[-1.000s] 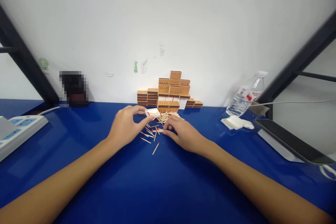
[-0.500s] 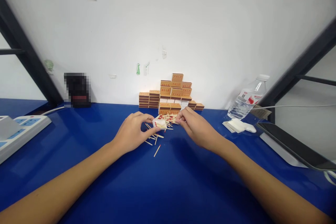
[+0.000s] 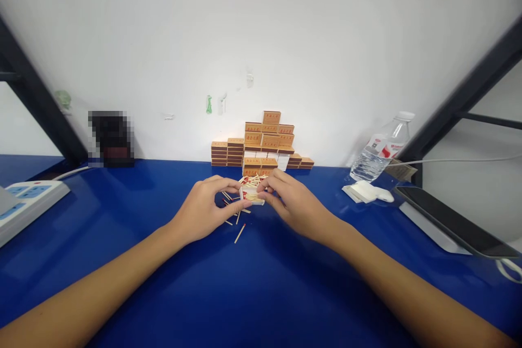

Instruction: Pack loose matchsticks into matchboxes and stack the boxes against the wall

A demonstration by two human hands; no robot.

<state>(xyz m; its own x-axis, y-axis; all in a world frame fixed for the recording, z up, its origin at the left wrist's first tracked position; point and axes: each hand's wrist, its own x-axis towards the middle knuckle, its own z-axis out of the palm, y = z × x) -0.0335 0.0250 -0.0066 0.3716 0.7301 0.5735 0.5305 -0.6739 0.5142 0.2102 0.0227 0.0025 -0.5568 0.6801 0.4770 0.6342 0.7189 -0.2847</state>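
A single match (image 3: 240, 233) lies slantwise on the glossy blue desk (image 3: 228, 293), its red tip pointing away from the person. Just beyond, the left hand (image 3: 206, 206) clasps the left end of a small white tray (image 3: 258, 203) between thumb and fingers. The tray sits between the two hands, with red-tipped matchsticks (image 3: 249, 196) inside. The right hand (image 3: 296, 204) bends in over the tray's right end, thumb and fingers drawn together by the matchsticks; I cannot tell whether they grip any. More loose matches lie by the left fingers, partly hidden, and a heap (image 3: 252, 180) of them spreads directly behind the tray.

Out to the left is a white power strip (image 3: 38, 204) with blue socket faces. On the right, a dark phone (image 3: 457, 221) leans over a white block, with small white items (image 3: 367, 191) nearer the middle. Behind the heap, orange-brown matchboxes (image 3: 262, 140) rise in a stepped stack near the wall. A clear water bottle (image 3: 381, 147) tilts to the right, and a pixelated dark object (image 3: 118, 141) stands at left. The white wall (image 3: 261, 27) is scuffed, with dark frame bars (image 3: 468, 79) on both sides.
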